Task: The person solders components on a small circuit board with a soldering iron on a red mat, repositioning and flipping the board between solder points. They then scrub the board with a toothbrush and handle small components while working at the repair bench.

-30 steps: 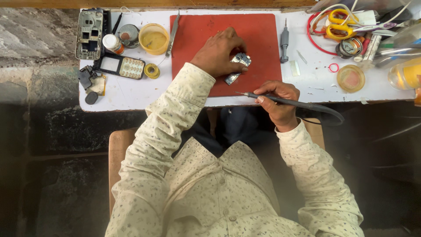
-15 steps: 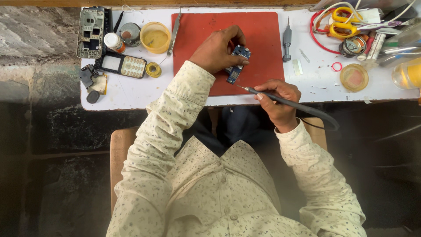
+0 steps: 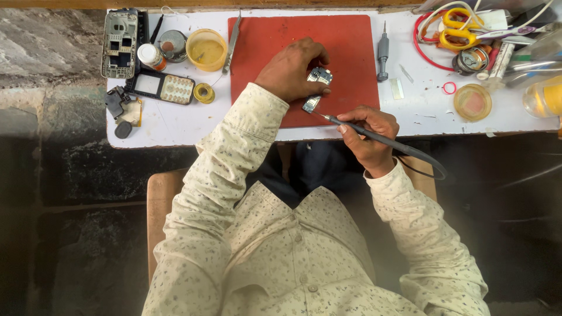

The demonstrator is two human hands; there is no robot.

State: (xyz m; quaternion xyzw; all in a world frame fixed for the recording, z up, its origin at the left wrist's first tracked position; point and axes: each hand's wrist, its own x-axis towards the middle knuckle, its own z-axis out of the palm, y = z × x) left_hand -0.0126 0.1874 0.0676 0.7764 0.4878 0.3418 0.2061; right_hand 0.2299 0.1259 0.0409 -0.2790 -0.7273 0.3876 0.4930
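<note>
Pinning the small circuit board (image 3: 317, 88) under my left hand (image 3: 291, 71), long axis slanting toward me; right hand (image 3: 367, 133), fingers closed round the soldering iron (image 3: 374, 136), points its tip at the near end.

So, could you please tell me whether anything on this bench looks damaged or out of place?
Nothing looks spilled or broken by accident. A phone frame and a keypad phone lie taken apart at the table's left end, with small loose parts beside them.
</note>
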